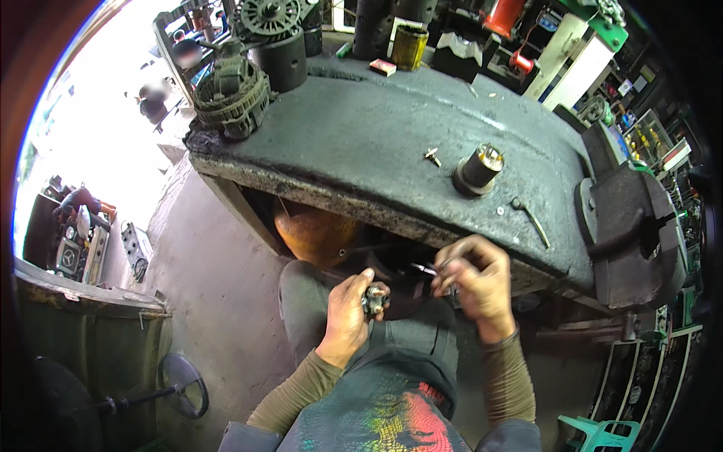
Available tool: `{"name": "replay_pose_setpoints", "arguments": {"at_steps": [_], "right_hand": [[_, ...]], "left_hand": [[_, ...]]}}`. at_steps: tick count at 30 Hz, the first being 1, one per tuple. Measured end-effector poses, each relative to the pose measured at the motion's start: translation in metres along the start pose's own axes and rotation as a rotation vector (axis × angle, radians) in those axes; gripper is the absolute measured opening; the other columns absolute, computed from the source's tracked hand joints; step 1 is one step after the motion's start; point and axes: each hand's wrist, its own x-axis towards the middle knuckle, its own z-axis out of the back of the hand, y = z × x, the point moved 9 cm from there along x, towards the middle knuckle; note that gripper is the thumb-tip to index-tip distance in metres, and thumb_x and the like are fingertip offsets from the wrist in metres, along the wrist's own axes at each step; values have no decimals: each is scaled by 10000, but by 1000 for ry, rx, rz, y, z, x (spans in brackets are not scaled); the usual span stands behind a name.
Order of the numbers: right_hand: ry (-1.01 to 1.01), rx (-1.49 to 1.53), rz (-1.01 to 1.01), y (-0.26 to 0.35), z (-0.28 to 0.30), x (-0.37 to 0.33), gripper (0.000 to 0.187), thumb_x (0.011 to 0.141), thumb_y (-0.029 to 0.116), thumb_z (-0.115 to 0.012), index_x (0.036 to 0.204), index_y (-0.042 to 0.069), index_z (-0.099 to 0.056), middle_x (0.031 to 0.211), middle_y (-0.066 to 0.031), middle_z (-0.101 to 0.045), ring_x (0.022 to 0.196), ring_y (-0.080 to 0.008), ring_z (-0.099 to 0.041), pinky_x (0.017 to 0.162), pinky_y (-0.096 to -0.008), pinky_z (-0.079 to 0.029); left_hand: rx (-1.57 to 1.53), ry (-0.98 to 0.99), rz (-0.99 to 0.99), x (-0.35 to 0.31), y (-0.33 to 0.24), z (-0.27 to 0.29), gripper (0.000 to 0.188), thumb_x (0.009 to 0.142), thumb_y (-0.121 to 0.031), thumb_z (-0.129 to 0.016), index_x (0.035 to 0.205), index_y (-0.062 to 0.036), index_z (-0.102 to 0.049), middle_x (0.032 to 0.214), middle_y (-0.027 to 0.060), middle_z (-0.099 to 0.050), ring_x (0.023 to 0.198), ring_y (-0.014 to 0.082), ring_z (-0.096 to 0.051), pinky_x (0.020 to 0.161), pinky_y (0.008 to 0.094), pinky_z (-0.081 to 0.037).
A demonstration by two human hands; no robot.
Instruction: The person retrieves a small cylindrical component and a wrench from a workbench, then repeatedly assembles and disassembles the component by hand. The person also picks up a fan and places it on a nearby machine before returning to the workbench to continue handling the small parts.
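Dark shirt cloth with a colourful print (376,407) fills the lower centre of the frame. Above it, the left hand (346,315) is clamped around a small dark-and-silver metal part (374,301); right of centre, the right hand (480,285) pinches a slim silver rod (425,269). Beyond, a dark metal cylinder (477,172) stands on the worn grey desk (339,128).

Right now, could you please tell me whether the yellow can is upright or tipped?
Upright: the yellow can stands on the bench, rim facing up.
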Motion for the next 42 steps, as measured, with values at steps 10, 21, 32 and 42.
{"name": "replay_pose_setpoints", "arguments": {"at_steps": [10, 21, 32, 42], "right_hand": [[-257, -242, 114, -70, -28, -48, 125, 921, -20, -708, 1041, -22, -675, 1110, -73, -704, 879, -88, -656, 752, -255, -556], [-183, -657, 370, -42, -45, -58, 228, 794, -64, -783, 1002, -8, -708, 1027, -126, -708, 886, -225, -718, 740, -313, -582], [-179, -722, 352, -48, -41, -61, 171, 856, 76, -794, 1006, 34, -722, 961, -128, -704, 808, -291, -710, 682, -361, -566], [-225, -870, -44, -86, -20, -56, 249, 982, 258, -692, 914, 20, -717, 777, -127, -659, 696, -321, -666, 598, -407, -508]], "left_hand": [[205, -83, -241, -9, -17, 0, 303, 1036, -241, -644, 815, -50, -566, 803, 91, -690, 590, 112, -613, 461, 251, -469], [182, -40, -221, -6, -4, 2, 323, 1033, -219, -645, 767, -72, -536, 790, 93, -695, 557, 96, -563, 458, 245, -453], [308, -46, -365, -8, -14, 0, 350, 1024, -161, -661, 739, -76, -476, 784, 91, -685, 565, 69, -550, 465, 235, -440], [403, -58, -361, -12, -8, -6, 346, 1021, -168, -661, 734, -96, -482, 767, 68, -672, 576, 61, -521, 485, 228, -423]]}}
